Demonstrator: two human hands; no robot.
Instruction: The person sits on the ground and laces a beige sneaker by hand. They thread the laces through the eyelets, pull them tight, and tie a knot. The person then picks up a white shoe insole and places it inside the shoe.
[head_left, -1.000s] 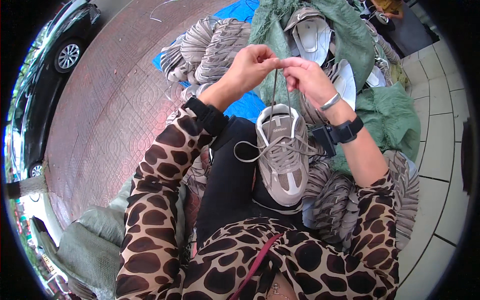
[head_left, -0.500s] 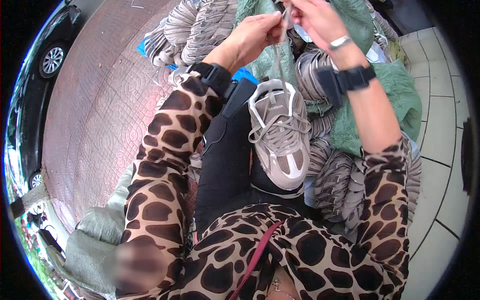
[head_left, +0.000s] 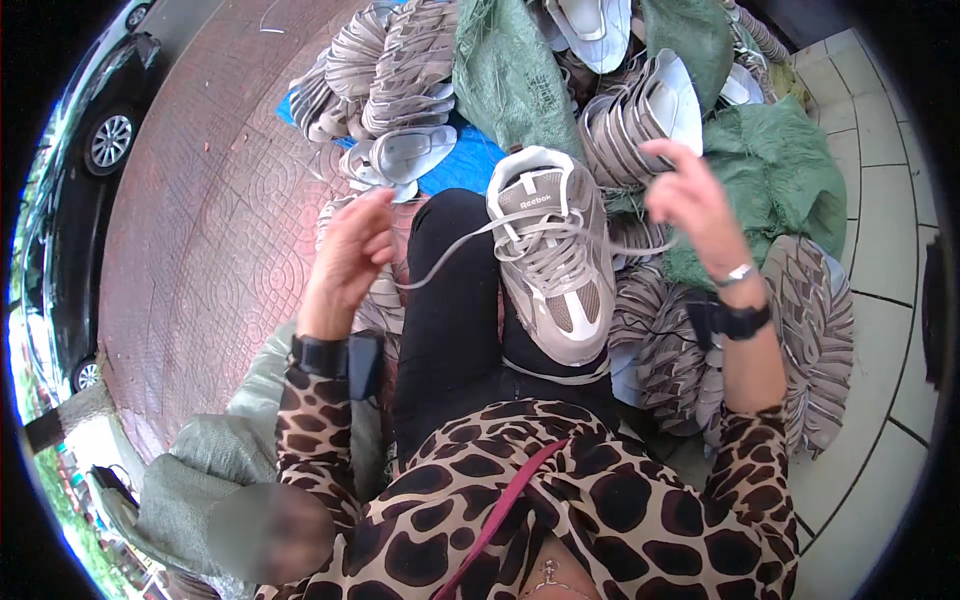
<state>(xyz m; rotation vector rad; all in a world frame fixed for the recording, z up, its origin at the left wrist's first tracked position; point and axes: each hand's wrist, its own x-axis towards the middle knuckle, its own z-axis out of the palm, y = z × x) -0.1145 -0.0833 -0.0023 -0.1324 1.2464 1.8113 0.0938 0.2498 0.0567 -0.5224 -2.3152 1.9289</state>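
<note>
A beige-grey sneaker (head_left: pixel 560 265) rests on my dark-trousered right leg, toe toward me, heel away. Its lace is tied across the tongue, and the loose lace ends (head_left: pixel 447 262) trail slackly out to both sides. My left hand (head_left: pixel 352 245) hovers left of the shoe, fingers loosely curled and slightly apart, above the left lace end. On the other side my right hand (head_left: pixel 692 200) is raised with its fingers parted, close to the right lace end. Neither hand visibly grips the lace.
Stacked shoe uppers (head_left: pixel 415 60) lie ahead, and more uppers (head_left: pixel 660 110) stand beyond the shoe. Green woven sacks (head_left: pixel 765 190) sit among them, with a blue sheet (head_left: pixel 460 165) beneath. A grey sack (head_left: pixel 190 490) is at my left. A dark car (head_left: pixel 75 230) stands beyond the red paving.
Both hands have come down toward me and spread apart. The lace they held up above the heel is released and now hangs to both sides. The sneaker shifted slightly.
</note>
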